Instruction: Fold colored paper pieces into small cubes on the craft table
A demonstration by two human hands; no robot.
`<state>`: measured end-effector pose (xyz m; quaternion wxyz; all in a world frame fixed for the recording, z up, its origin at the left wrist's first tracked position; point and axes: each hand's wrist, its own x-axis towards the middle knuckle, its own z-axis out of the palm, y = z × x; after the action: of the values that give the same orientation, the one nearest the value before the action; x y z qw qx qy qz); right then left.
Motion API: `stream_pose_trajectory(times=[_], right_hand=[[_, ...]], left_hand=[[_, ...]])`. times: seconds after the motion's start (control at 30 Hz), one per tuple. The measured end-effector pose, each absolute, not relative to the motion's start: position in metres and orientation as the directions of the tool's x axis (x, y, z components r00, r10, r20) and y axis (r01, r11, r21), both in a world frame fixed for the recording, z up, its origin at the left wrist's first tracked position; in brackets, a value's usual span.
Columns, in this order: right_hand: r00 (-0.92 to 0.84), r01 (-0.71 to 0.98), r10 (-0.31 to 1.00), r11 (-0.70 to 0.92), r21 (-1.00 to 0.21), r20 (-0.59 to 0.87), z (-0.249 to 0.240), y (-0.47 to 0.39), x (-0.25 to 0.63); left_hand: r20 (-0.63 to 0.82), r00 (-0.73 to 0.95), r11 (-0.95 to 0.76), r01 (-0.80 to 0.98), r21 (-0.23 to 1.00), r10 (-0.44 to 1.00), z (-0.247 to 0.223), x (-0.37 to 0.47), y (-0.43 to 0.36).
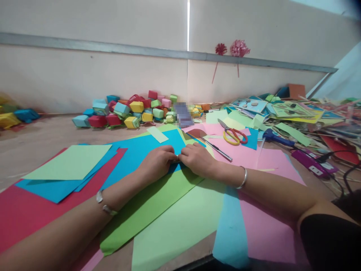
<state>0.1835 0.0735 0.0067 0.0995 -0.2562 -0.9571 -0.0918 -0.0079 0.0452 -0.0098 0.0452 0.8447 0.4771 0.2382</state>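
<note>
My left hand [159, 162] and my right hand [197, 158] meet at the middle of the table, both with fingers closed in a pinch. Between the fingertips is a small narrow piece, mostly hidden, which I cannot make out. Under them lie a blue sheet [132, 158] and a green sheet [146, 210]. Just beyond my left hand rests a pale green paper strip [157, 134]. To the right of my right hand lie a utility knife [221, 151] and scissors [232, 135] with red and yellow handles.
Several small coloured paper boxes [121, 111] stand along the wall. At left, light green paper squares [70, 162] lie over blue and red sheets. Pink paper [267, 210] spreads at right, near a blue glue gun [278, 138] and a purple power strip [313, 164] with black cords.
</note>
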Motion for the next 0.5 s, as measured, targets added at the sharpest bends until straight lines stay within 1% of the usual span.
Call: stream_pose_trajectory(times=[0.07,0.13,0.17,0.27,0.4,0.5], right_hand=[[-0.887,0.461,0.446,0.855,0.239,0.116,0.014,0.059,0.183],[-0.898,0.428,0.438,0.856,0.290,0.033,0.018,0.048,0.183],[-0.900,0.421,0.436,0.855,0.302,0.018,0.019,0.044,0.182],[-0.898,0.428,0.440,0.853,0.300,0.029,0.016,0.041,0.183],[-0.867,0.492,0.495,0.835,0.248,0.054,0.007,0.047,0.189],[-0.835,0.546,0.544,0.802,0.243,0.084,0.004,0.049,0.192]], left_hand=[[0.345,0.445,-0.540,0.800,0.261,0.826,-0.007,-0.007,0.043],[0.331,0.451,-0.530,0.823,0.205,0.829,-0.004,-0.006,0.040],[0.321,0.455,-0.524,0.834,0.175,0.831,-0.003,-0.005,0.039],[0.298,0.465,-0.517,0.847,0.123,0.834,-0.001,-0.003,0.036],[0.255,0.481,-0.500,0.866,0.012,0.839,0.002,0.001,0.032],[0.219,0.492,-0.491,0.869,-0.065,0.842,0.006,0.006,0.027]])
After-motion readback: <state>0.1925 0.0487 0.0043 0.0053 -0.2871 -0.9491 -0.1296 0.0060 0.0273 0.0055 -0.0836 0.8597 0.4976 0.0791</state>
